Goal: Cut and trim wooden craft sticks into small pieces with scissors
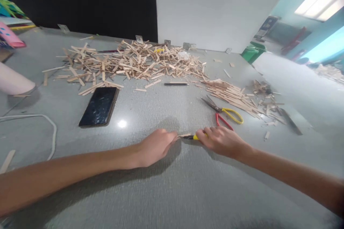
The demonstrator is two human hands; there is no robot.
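- Down at the near middle of the grey desk (172, 193), the left hand (156, 146) is closed, its fingertips pinching one end of a small wooden stick (185, 135).
- Just beside it, the right hand (221, 141) is clenched around a yellow-handled cutter (195, 137), whose tip meets the stick lying on the desk between the two hands.
- Scissors (224, 112) with one yellow and one red handle lie just beyond the right hand.
- A dark phone (99, 106) lies flat to the left, well apart from the hands.
- A big heap of wooden sticks (134, 61) covers the far side, with a smaller pile (233, 94) to the right.
- A black pencil (176, 84) lies between heap and hands.
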